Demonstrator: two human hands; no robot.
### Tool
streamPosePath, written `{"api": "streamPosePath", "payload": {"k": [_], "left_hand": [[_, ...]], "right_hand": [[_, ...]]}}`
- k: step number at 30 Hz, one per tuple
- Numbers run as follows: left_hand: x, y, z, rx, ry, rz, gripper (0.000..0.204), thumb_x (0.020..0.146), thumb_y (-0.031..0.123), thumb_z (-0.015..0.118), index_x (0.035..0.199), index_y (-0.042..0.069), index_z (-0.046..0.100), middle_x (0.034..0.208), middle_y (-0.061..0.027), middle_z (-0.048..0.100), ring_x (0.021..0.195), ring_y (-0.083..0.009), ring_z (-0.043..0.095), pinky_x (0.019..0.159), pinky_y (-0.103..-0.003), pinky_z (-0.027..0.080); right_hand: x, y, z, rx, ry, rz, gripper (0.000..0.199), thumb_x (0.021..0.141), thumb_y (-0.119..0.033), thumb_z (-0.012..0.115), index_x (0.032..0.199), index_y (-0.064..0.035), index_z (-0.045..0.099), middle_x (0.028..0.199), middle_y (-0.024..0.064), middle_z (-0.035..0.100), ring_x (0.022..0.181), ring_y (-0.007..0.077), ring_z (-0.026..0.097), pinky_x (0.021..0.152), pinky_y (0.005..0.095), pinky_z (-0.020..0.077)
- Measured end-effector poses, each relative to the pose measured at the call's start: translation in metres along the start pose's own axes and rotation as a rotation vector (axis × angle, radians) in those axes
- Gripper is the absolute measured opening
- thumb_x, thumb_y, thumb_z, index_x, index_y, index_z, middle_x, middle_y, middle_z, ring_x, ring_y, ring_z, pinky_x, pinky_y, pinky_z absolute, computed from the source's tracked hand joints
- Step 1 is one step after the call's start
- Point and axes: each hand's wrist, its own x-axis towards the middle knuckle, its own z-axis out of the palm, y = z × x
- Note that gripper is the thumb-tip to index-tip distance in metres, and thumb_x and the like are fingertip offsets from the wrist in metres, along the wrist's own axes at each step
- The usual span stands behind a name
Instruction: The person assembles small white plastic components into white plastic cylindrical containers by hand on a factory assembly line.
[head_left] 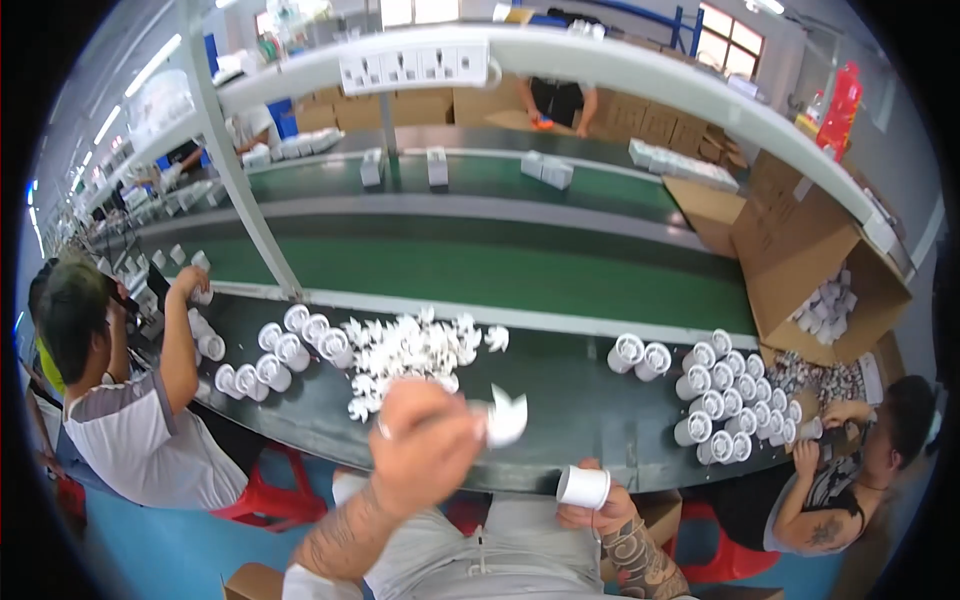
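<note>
My left hand [425, 450] is raised over the near edge of the dark worktable, its fingers pinched on a small white curved plastic piece [507, 418] with pointed tips. Lower and to the right, my right hand [606, 512] is wrapped around a white cylindrical housing [584, 487], tilted on its side near my lap. Just beyond my left hand lies a heap of similar white plastic pieces [415, 345], partly hidden by that hand.
White round housings [290, 350] stand in rows left of the heap, and more housings [725, 395] crowd the right. A green conveyor belt [480, 265] runs behind a low rail. One co-worker [150, 420] sits at left, another [830, 480] at right, beside a tipped carton [800, 250].
</note>
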Motion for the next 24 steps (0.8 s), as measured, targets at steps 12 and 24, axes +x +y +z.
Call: {"api": "streamPosePath", "payload": {"k": [12, 24], "left_hand": [[0.335, -0.097, 0.1, 0.521, 0.058, 0.239, 0.018, 0.084, 0.024, 0.066, 0.089, 0.008, 0.073, 0.093, -0.0129, 0.068, 0.087, -0.0329, 0.063, 0.079, -0.044, 0.051], [0.108, -0.061, 0.056, 0.192, -0.354, 0.088, 0.023, 0.081, 0.016, 0.069, 0.102, 0.007, 0.069, 0.097, -0.014, 0.069, 0.095, -0.031, 0.064, 0.081, -0.044, 0.049]], "right_hand": [[0.004, -0.011, -0.007, -0.235, 0.18, -0.075, 0.039, 0.099, -0.027, 0.051, 0.137, -0.0286, 0.043, 0.089, 0.0103, 0.05, 0.073, 0.0212, 0.048, 0.064, 0.0341, 0.036], [-0.013, -0.02, -0.008, -0.23, 0.266, -0.145, 0.039, 0.098, -0.014, 0.054, 0.135, -0.0181, 0.044, 0.111, 0.0082, 0.058, 0.094, 0.0222, 0.06, 0.077, 0.0386, 0.0499]]}}
